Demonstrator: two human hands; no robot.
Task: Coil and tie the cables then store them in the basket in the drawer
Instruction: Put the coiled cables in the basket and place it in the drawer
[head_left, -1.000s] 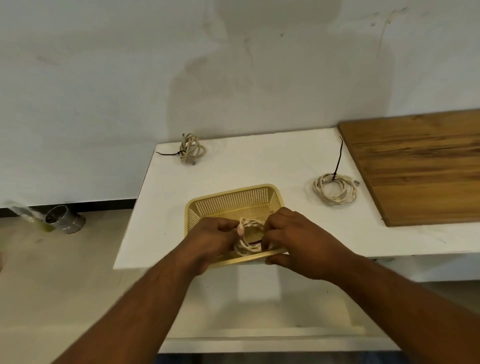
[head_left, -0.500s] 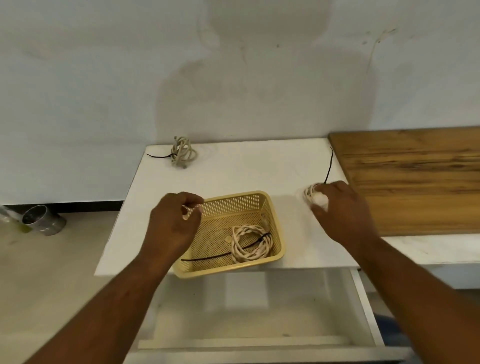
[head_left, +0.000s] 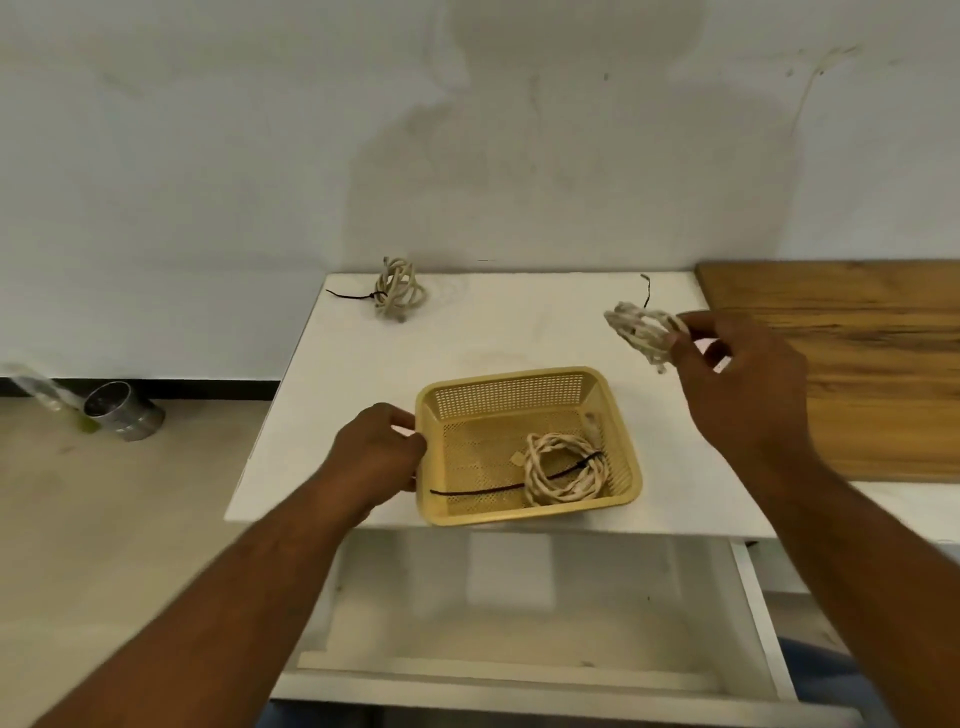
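Observation:
A yellow perforated basket (head_left: 511, 387) rests on the white tabletop (head_left: 483, 322) near its front edge. Inside it lies a coiled beige cable (head_left: 563, 470) bound with a black tie whose tail trails left. My left hand (head_left: 376, 457) grips the basket's left rim. My right hand (head_left: 737, 384) holds a second coiled beige cable (head_left: 641, 330) lifted above the table, to the basket's upper right, with a black tie end sticking up. A third tied coil (head_left: 397, 293) stands at the table's back left.
An open white drawer (head_left: 524, 613) sits below the table's front edge. A wooden board (head_left: 852, 353) covers the surface to the right. On the floor at the left lie a metal can (head_left: 122, 410) and a clear bottle (head_left: 41, 395).
My right hand left the basket, reached the coil on the right of the table, and has lifted it. My left hand moved to the basket's left rim. The first coil stays in the basket.

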